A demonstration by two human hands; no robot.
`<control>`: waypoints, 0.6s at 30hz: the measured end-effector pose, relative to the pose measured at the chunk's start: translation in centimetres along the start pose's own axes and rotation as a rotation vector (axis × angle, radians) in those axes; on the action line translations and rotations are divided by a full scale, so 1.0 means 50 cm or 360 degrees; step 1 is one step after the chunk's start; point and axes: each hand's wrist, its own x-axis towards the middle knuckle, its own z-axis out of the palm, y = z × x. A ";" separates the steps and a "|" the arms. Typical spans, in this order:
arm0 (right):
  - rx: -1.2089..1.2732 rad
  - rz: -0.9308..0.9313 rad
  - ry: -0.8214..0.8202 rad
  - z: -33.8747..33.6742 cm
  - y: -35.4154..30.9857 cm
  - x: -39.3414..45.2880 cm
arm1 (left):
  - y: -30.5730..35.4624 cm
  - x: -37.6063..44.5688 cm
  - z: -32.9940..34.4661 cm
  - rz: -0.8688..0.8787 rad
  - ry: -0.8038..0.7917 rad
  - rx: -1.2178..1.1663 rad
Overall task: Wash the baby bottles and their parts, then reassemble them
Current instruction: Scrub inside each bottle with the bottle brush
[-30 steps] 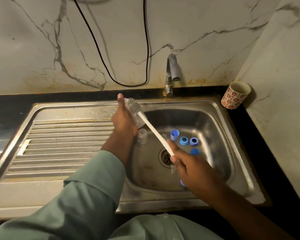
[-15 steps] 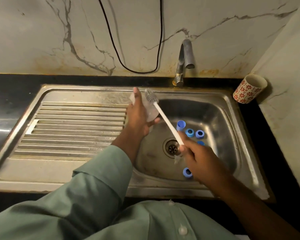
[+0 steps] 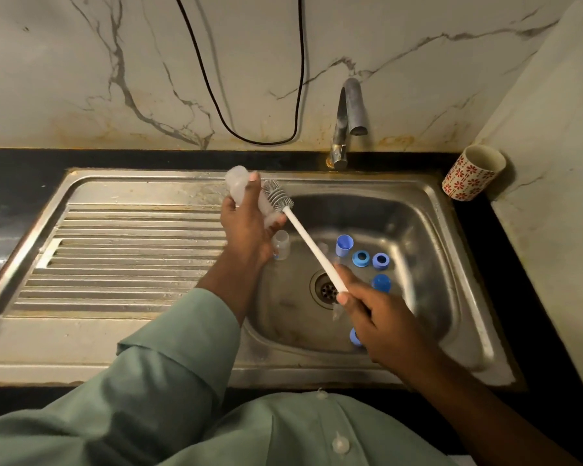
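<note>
Now | left hand [image 3: 246,230] grips bottle [image 3: 238,185] | right hand [image 3: 381,317] grips brush [image 3: 303,240], withdrawn from bottle

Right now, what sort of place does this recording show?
Most likely a home kitchen washing-up area: a stainless steel sink with a ribbed draining board, a tap against a marble-look wall, and a patterned cup on the dark counter.
</note>
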 end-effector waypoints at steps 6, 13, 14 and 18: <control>-0.0074 0.0040 0.0082 -0.013 -0.014 0.086 | -0.023 -0.024 0.028 -0.0102 -0.0073 0.0199; -0.0009 0.0019 0.0078 -0.014 -0.007 0.060 | -0.021 -0.030 0.032 -0.0030 -0.0065 0.0314; -0.0025 0.0018 0.0075 -0.015 -0.007 0.059 | -0.021 -0.030 0.032 -0.0045 -0.0067 0.0245; -0.0047 -0.0086 0.0035 -0.017 0.000 0.008 | -0.002 -0.017 0.021 0.0041 0.0044 0.0047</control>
